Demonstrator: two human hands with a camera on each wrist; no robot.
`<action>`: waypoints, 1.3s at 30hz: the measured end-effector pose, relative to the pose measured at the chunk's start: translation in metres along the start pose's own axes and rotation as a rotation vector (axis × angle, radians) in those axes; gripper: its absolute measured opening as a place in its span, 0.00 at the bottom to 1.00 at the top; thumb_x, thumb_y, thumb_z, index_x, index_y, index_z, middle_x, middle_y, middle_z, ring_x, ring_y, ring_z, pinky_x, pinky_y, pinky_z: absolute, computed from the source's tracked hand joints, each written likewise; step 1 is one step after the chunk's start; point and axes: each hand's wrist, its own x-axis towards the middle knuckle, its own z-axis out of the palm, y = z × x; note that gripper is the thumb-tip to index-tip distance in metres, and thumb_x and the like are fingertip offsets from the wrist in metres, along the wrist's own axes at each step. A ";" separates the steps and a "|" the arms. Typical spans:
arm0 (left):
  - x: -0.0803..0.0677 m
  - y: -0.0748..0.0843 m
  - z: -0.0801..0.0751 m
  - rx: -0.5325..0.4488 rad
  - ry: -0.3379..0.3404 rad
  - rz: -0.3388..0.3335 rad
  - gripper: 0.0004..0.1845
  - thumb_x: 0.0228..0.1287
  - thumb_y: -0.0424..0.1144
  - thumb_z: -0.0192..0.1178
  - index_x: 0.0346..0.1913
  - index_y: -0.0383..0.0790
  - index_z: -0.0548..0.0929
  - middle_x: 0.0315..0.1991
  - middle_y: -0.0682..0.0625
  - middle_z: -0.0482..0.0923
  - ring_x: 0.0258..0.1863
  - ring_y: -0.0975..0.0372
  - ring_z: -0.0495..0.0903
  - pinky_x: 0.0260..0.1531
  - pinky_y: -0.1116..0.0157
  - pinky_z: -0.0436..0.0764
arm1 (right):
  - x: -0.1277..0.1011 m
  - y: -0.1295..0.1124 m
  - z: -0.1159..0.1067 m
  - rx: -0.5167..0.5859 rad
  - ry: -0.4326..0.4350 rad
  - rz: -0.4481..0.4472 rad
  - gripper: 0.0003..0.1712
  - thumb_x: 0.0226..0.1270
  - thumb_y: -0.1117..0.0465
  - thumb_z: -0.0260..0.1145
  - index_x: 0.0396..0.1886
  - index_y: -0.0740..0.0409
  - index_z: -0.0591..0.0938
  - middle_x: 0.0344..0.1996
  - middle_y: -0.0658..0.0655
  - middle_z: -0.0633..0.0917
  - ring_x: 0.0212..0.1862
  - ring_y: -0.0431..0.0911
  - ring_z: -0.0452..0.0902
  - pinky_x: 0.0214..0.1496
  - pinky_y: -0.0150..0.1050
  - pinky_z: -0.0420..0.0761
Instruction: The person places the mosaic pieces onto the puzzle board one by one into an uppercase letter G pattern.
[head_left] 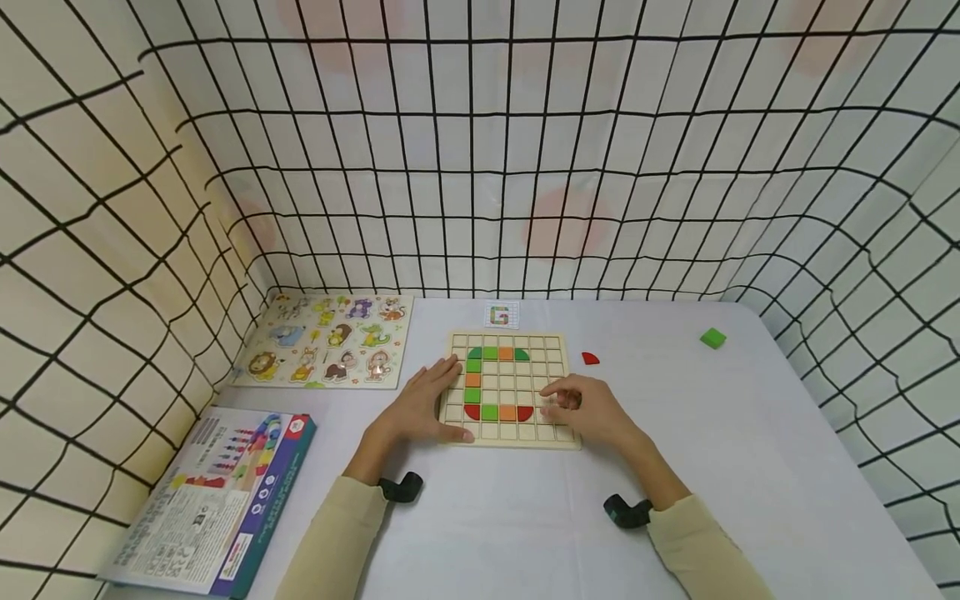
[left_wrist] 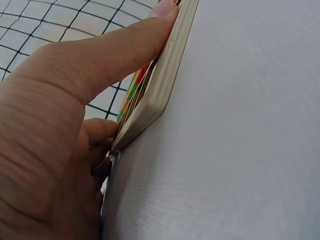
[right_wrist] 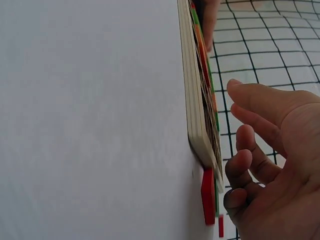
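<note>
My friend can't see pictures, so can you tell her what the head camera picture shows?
Two hands rest on a wooden grid board on a white table, where green, orange and red tiles form a letter shape. The left hand lies flat on the board's left edge; the right hand hovers curled over its right side. An animal puzzle and a box lie left.

Both arms wear long cream sleeves (head_left: pixel 337 533). A small black camera mount (head_left: pixel 401 487) sits at each wrist. The hands are bare.

An animal peg puzzle (head_left: pixel 326 340) lay at the desk's (head_left: pixel 750 450) far left, a game box (head_left: pixel 213 496) nearer, a green block (head_left: pixel 713 337) far right.
</note>
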 end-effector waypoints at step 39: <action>-0.002 0.000 -0.003 -0.002 -0.004 0.015 0.66 0.47 0.69 0.75 0.83 0.43 0.52 0.86 0.50 0.43 0.85 0.54 0.41 0.84 0.49 0.42 | -0.021 0.041 -0.042 -0.175 0.095 0.067 0.14 0.65 0.60 0.74 0.49 0.58 0.89 0.31 0.52 0.79 0.35 0.46 0.69 0.34 0.35 0.67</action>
